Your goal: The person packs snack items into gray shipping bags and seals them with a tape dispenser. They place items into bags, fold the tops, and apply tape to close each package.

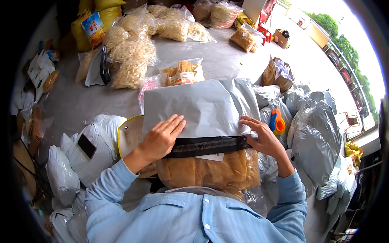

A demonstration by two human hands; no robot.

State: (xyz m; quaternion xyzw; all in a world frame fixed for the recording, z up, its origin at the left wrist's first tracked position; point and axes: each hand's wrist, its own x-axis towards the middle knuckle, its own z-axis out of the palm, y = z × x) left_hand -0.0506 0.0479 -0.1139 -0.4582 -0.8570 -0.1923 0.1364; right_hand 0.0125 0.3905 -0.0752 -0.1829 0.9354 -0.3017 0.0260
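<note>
A grey plastic mailer bag (194, 106) lies before me with its black flap strip (206, 147) towards my body. My left hand (164, 136) rests flat on its left part, fingers stretched out. At the right edge is my right hand (264, 138), with its fingertips on the grey film and its thumb by the end of the black strip; whether it pinches the film is unclear. Below the flap sits a clear bag of flat amber-coloured food pieces (209, 170). A white paper (212, 156) is partly covered by the flap.
Filled grey mailers (316, 142) are piled at right, with an orange-and-blue tape dispenser (277, 121) on them. White parcels (91, 148) at left carry a phone (87, 146). A yellow-rimmed stool (130, 133) is beside me. Ahead stand clear bags of dried food (130, 51) and an open carton (275, 73).
</note>
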